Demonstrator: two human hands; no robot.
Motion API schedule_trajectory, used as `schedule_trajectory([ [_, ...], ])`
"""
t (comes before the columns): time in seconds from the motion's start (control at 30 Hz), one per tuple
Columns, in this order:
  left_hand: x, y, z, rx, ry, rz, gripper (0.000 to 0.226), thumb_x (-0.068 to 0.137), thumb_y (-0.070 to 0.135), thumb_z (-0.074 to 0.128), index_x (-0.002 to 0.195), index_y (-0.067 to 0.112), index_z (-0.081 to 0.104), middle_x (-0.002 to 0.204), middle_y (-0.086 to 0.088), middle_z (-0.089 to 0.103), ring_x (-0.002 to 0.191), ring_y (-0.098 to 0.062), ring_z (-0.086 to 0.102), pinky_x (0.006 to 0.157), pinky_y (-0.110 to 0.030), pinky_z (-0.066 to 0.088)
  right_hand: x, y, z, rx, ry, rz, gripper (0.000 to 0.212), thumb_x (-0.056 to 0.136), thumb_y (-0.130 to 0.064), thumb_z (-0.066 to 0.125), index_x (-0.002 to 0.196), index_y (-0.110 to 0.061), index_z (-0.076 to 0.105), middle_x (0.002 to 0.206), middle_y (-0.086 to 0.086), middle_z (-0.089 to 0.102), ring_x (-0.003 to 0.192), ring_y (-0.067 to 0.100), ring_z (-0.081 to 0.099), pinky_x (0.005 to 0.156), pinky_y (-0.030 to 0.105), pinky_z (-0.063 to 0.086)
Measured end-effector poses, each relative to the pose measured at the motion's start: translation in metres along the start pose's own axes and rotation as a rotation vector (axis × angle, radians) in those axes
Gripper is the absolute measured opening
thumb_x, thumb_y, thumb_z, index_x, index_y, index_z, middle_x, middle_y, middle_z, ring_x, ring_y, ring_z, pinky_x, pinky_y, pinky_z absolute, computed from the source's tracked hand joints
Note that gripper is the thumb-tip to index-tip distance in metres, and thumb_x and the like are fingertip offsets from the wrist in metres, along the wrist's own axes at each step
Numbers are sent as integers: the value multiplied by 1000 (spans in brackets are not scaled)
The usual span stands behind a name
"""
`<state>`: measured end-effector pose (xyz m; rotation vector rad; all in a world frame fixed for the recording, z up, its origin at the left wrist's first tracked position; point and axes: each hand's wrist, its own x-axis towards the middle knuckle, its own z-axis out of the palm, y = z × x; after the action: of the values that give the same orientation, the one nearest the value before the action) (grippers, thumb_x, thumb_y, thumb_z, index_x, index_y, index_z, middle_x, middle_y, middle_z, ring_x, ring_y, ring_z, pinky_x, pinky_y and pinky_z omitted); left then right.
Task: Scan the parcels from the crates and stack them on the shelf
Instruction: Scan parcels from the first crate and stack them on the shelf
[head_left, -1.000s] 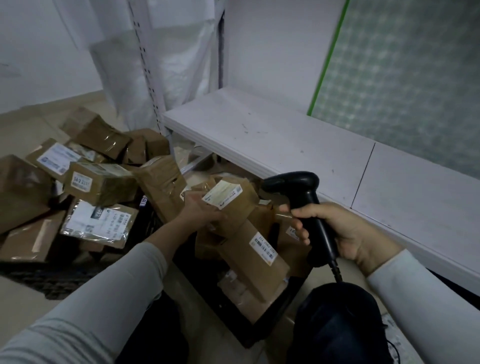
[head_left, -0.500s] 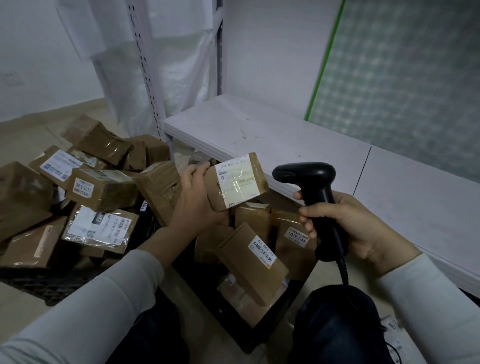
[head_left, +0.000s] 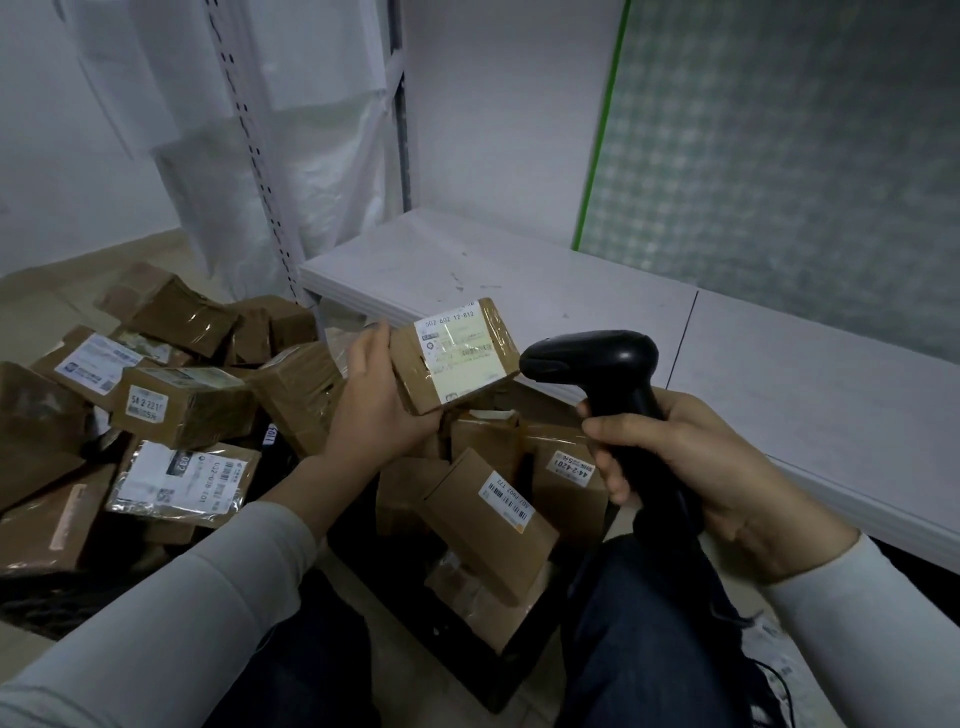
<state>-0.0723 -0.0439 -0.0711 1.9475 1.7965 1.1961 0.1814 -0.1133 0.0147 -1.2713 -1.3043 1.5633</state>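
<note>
Parcel (head_left: 453, 357) has risen out of the crate (head_left: 457, 636), its label now turned to the scanner (head_left: 592, 361) just beside it. Fingers of the left hand (head_left: 375, 410) clasp it, and those of the right hand (head_left: 691, 467) wrap the scanner's handle. Scanning looks imminent.

Bare shelf (head_left: 519, 275) top lies open; parcels (head_left: 182, 410) crowd left.

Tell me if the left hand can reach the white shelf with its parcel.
Probably yes: the left hand holds the parcel near the front edge of the white shelf, the surface there is bare, and the scanner in the right hand sits off to one side.
</note>
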Motion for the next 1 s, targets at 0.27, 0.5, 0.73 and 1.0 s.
schedule_trajectory([
  [0.27, -10, -1, -22, 112, 107, 325, 95, 61, 20, 89, 136, -3, 36, 137, -18, 36, 126, -17, 33, 102, -31, 33, -17, -7, 11, -51, 23, -111, 41, 72, -26, 70, 100, 3, 61, 64, 14, 62, 47, 19, 55, 46, 26, 48],
  [0.5, -14, -6, -24, 93, 148, 342, 100, 57, 19, 91, 136, -2, 34, 137, -17, 34, 129, -20, 34, 108, -26, 31, -13, -3, 10, -12, 61, -86, 25, 77, -9, 71, 98, 3, 66, 59, 13, 58, 40, 18, 48, 42, 26, 40],
  [0.73, -9, -16, -18, 265, 147, 514, 94, 61, 13, 88, 134, 4, 31, 141, -14, 30, 137, -30, 30, 111, -26, 26, -9, -3, 9, 12, 38, -74, 28, 74, -16, 70, 94, 2, 64, 61, 16, 59, 40, 20, 50, 45, 28, 45],
  [1.0, 7, -24, -11, 377, 258, 732, 54, 84, 13, 61, 131, 3, 37, 135, -17, 35, 134, -32, 36, 111, -37, 32, -3, -18, 5, -8, 37, -22, 49, 69, -38, 67, 90, 5, 61, 60, 19, 62, 43, 25, 58, 42, 29, 48],
])
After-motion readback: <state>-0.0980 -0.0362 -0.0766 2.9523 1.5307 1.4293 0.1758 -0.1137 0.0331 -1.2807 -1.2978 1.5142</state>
